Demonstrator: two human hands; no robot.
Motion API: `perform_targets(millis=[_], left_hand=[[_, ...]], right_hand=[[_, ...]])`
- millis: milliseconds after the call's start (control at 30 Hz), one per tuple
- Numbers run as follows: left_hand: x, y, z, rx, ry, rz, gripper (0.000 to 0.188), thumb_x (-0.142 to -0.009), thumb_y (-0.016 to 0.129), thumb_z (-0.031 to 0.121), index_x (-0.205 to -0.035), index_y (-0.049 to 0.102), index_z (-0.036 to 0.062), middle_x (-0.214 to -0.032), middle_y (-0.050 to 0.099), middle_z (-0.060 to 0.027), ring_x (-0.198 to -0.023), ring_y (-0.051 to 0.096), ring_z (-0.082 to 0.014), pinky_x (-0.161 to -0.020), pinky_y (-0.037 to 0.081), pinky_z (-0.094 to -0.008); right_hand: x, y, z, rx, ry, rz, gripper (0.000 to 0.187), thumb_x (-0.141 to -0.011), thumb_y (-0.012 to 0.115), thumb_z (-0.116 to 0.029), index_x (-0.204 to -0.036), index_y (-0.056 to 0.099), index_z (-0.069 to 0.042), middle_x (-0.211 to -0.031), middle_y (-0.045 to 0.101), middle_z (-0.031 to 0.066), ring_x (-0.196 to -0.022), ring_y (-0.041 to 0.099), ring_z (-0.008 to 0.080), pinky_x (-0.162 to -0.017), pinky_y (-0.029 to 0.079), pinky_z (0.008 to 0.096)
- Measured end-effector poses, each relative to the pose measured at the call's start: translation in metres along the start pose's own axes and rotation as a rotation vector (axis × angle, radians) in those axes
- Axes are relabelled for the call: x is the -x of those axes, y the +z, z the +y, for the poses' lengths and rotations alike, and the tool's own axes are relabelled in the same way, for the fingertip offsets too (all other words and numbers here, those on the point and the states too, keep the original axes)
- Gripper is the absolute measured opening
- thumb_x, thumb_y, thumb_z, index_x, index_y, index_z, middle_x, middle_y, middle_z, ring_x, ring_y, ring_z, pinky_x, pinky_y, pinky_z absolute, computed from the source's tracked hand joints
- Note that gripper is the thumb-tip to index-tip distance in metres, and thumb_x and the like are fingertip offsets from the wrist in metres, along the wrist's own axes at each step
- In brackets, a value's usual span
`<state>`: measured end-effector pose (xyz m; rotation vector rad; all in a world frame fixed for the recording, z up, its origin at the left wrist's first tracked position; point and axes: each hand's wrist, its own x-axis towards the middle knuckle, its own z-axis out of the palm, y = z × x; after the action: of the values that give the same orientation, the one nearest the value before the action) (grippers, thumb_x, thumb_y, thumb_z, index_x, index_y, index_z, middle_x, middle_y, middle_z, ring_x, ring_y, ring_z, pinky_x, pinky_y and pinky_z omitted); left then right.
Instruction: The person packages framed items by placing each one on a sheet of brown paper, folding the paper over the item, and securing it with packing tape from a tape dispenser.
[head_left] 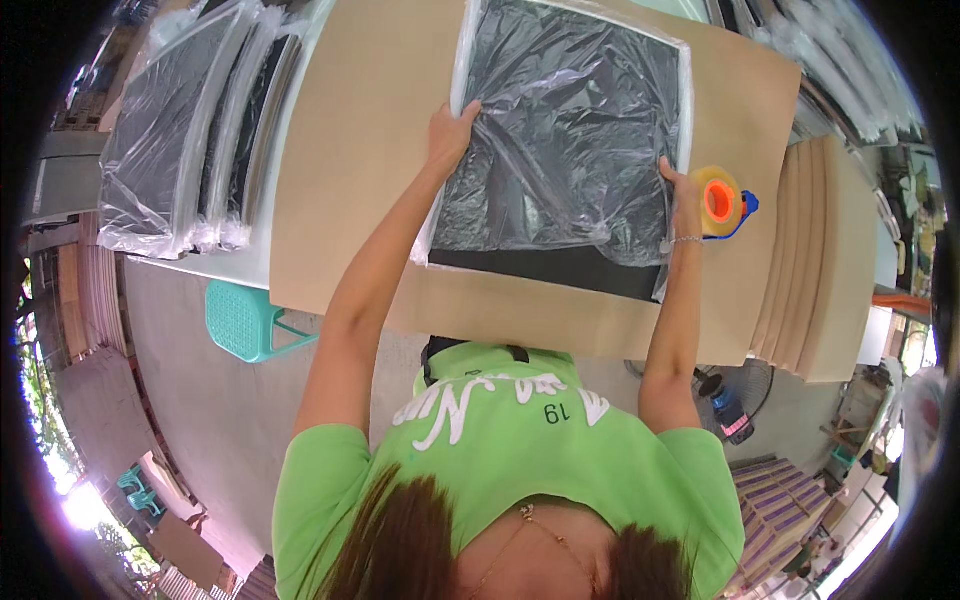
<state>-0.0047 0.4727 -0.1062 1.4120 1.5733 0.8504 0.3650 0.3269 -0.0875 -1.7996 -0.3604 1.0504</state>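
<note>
A flat black panel (pixel 560 150) with a pale frame lies in wrinkled clear plastic on a brown cardboard sheet (pixel 350 150). Its near strip is bare of plastic, showing plain black. My left hand (pixel 452 140) grips the left edge, thumb on top and the other fingers mostly hidden. On the opposite edge, lower down, my right hand (pixel 682 195) holds the panel the same way, thumb over the plastic. Just right of that hand lies a tape dispenser (pixel 720 203) with an orange core, a yellowish roll and blue parts.
Several plastic-wrapped panels (pixel 160 150) are stacked at the table's left, and more wrapped panels (pixel 840 60) are at the far right. Folded cardboard (pixel 810 250) leans along the right side. A green stool (pixel 240 320) stands below the left edge; a fan (pixel 745 390) is at lower right.
</note>
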Motion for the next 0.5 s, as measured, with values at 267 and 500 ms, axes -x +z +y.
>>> perform_targets(millis=[267,500], left_hand=[[0.004,0.004,-0.003,0.07,0.092,0.061,0.049,-0.083,0.068,0.039,-0.092,0.064,-0.0085,-0.078,0.066,-0.0219,-0.075,0.065,-0.033,-0.07,0.047,-0.0418],[0.003,0.002,-0.006,0.04,0.089,0.054,0.049,-0.084,0.066,0.043,-0.085,0.065,-0.0056,-0.074,0.065,-0.0187,-0.071,0.064,-0.031,-0.068,0.046,-0.042]], right_hand=[[0.01,0.008,-0.007,0.049,-0.03,0.053,0.066,-0.071,0.084,-0.031,-0.113,0.06,0.013,-0.105,0.065,0.0139,-0.091,0.06,0.0222,-0.084,0.045,0.0329],[0.0,0.003,0.006,0.087,-0.113,0.042,0.064,-0.075,0.08,-0.037,-0.109,0.061,0.014,-0.096,0.066,0.0096,-0.08,0.06,0.0185,-0.075,0.046,0.0297]])
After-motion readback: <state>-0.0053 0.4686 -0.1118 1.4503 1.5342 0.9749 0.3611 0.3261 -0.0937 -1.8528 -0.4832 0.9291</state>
